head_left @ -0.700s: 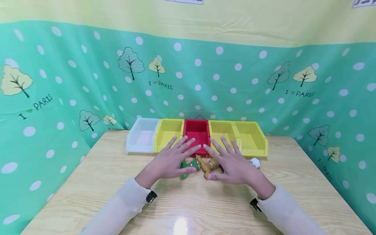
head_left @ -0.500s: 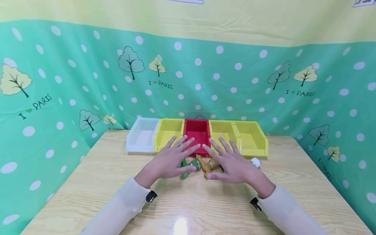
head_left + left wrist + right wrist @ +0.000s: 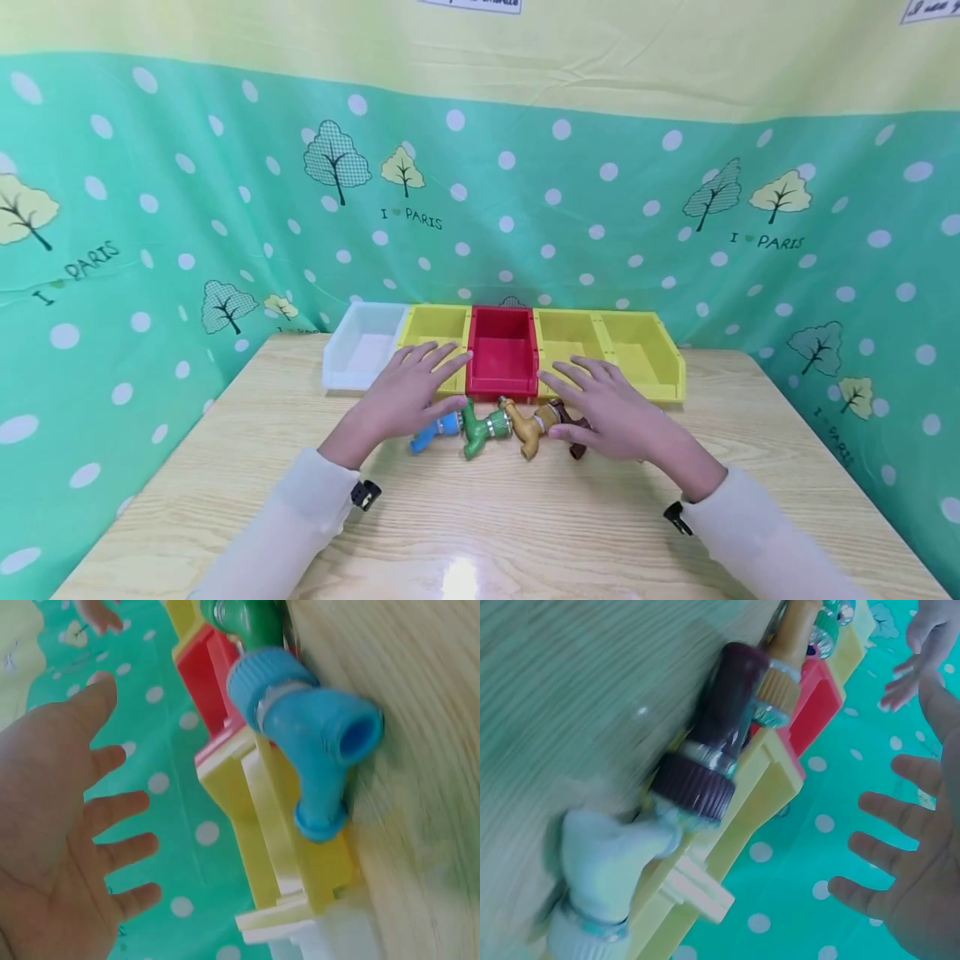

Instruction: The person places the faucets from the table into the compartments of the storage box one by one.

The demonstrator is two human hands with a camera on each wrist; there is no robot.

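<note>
My left hand (image 3: 399,398) hovers above the table, fingers spread and slightly bent, holding nothing. Under and beside it lie a blue plastic tap (image 3: 437,431) and a green tap (image 3: 476,431). My right hand (image 3: 618,412) is raised in the same way over the other end of the row, also holding nothing. A tan tap (image 3: 529,427) lies in the middle, with a dark brown tap (image 3: 577,451) partly covered by the right thumb. The right wrist view shows a white tap (image 3: 604,862) past the brown one; the right hand hides it in the head view.
Behind the taps stands a row of bins: a whitish bin (image 3: 356,381) on the left, a red bin (image 3: 501,388) in the middle and several yellow bins (image 3: 648,390). A green dotted curtain (image 3: 510,192) surrounds the wooden table (image 3: 465,517).
Both hands have moved apart, the left one leftward and the right one rightward. The blue and dark brown taps have come into view, while the white tap is now covered by the right hand.
</note>
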